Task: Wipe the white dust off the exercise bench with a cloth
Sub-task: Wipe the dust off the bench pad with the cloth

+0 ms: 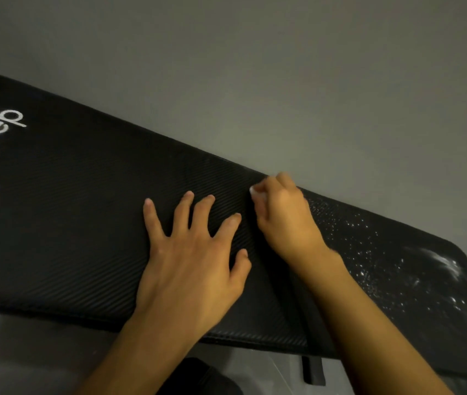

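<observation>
A long black padded exercise bench (84, 201) runs from upper left to lower right, with white lettering at its left end. White dust (414, 269) speckles the right-hand section, thickest near the right end. My left hand (192, 252) lies flat on the pad with fingers spread. My right hand (283, 218) is at the far edge, just left of the dust, with fingers curled round a small white cloth (256, 192). Only a bit of the cloth shows by the fingertips.
A grey wall (283, 81) stands right behind the bench's far edge. A seam (300, 303) splits the pad near my right forearm, with a black frame part (313, 372) below it. Grey floor (12, 352) shows under the near edge.
</observation>
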